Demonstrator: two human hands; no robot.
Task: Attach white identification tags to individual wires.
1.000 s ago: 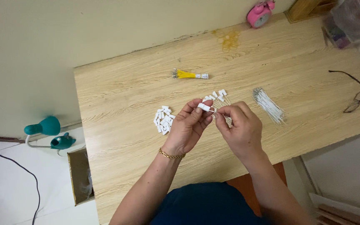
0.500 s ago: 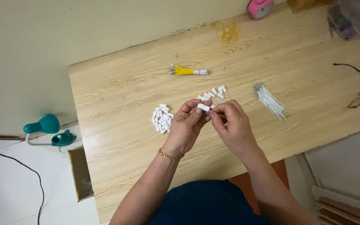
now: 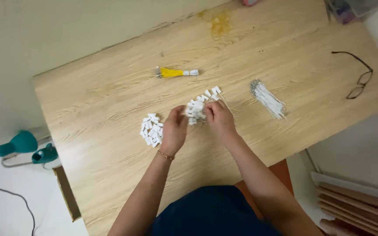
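I see a loose cluster of small white connector pcs (image 3: 200,105) lying mid-table, just ahead of both hands. Right hand (image 3: 218,119) sits at the near edge of that cluster, fingers curled down onto the pcs; can't tell if it's pinching one or just touching. Left hand (image 3: 174,131) is right beside it, fingertips reaching in toward the same pcs, thumb side facing the right hand; grip also unclear, fingers narrow and bent. Gold bracelet (image 3: 165,155) on the left wrist.

A 2nd pile of white pcs (image 3: 151,129) lies just left of the left hand, touching nothing else. Further up the wooden table (image 3: 101,100): a yellow wire bundle (image 3: 174,72) w/ white end. To the right, a bundle of thin white wires (image 3: 267,98), and beyond that, black glasses (image 3: 357,78) near the table edge. Teal lamp (image 3: 20,146) down off the table's left side.
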